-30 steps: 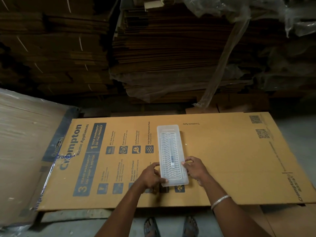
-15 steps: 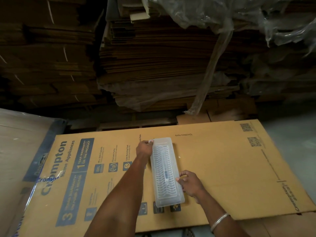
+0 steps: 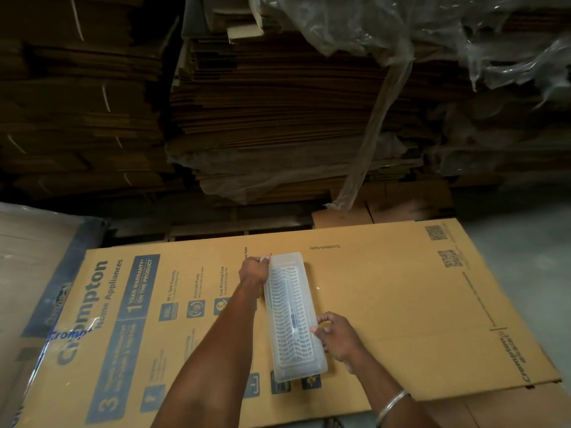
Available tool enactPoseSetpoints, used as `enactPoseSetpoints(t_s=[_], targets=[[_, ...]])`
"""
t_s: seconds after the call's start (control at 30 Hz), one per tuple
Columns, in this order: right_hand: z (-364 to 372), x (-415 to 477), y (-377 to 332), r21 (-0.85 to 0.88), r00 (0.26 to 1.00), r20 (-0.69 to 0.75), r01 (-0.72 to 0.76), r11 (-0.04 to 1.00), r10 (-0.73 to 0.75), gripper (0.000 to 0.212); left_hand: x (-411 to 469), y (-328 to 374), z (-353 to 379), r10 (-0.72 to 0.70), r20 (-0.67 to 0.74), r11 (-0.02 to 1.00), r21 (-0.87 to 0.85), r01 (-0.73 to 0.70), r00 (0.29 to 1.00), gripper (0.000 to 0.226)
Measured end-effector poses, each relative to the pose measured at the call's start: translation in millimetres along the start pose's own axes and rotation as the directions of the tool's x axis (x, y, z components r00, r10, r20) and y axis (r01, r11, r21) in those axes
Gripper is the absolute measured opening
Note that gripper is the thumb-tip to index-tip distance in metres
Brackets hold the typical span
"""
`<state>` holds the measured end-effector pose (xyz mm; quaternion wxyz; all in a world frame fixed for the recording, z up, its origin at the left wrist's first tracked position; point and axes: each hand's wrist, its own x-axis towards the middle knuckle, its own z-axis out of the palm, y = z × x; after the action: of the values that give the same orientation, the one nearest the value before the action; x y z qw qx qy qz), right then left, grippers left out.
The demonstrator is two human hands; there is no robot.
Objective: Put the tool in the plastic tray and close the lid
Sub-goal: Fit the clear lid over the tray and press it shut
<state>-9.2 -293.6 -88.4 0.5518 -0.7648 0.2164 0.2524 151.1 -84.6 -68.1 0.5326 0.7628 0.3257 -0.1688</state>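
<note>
A long translucent plastic tray (image 3: 292, 316) lies lengthwise on a flattened printed cardboard box (image 3: 401, 304), its ribbed lid down over it. A slim tool (image 3: 293, 319) shows faintly through the lid along the middle. My left hand (image 3: 255, 270) presses on the tray's far left corner. My right hand (image 3: 335, 333) grips the near right edge of the tray, fingers curled over the lid's rim.
Tall stacks of flattened cartons (image 3: 278, 103) rise right behind the cardboard sheet, partly draped in clear plastic film (image 3: 432, 35). A plastic-wrapped bundle (image 3: 34, 257) lies at the left. Bare concrete floor (image 3: 525, 257) shows at the right.
My left hand has moved from the tray's near end up to its far left corner. My right hand stayed on the near right edge. The camera tilted forward.
</note>
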Motion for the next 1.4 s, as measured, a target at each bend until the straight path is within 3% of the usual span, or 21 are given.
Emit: enactPoseSetpoints(t_s=[0.2,0.63,1.0,1.17,1.3,1.4], targets=[[1.3,0.6,-2.1,0.027,0.999,-0.004,-0.035,0.999,0.035,0.018,14.1,-7.0,5.9,-0.068,0.009,0.996,-0.050,0.068,0.998,0.041],[-1.6,2.1,-5.8,0.003,0.999,-0.002,-0.053,0.999,0.053,0.021,5.3,-3.8,6.8,-0.044,-0.049,0.997,-0.060,0.041,0.998,0.046],[-3.0,6.1,3.5,-0.030,0.998,0.023,-0.050,0.998,0.051,0.036,-20.1,-28.1,-8.1,0.115,-0.046,0.992,0.058,-0.113,0.992,0.037],[-5.4,-1.8,-10.2,-0.178,1.000,0.010,0.009,0.984,-0.008,0.039,-32.9,-29.2,-15.0,0.194,-0.033,0.966,0.180,-0.185,0.980,0.029],[-11.5,-11.4,-42.1,-0.367,0.993,-0.054,0.080,0.927,-0.107,0.019,-42.9,-22.7,-21.2,0.285,-0.061,0.922,0.290,-0.256,0.957,0.032],[-12.4,-5.8,-65.3,-0.478,0.969,-0.136,0.120,0.870,-0.208,0.016,-46.6,-16.3,-24.3,0.380,-0.063,0.871,0.360,-0.334,0.923,0.036]])
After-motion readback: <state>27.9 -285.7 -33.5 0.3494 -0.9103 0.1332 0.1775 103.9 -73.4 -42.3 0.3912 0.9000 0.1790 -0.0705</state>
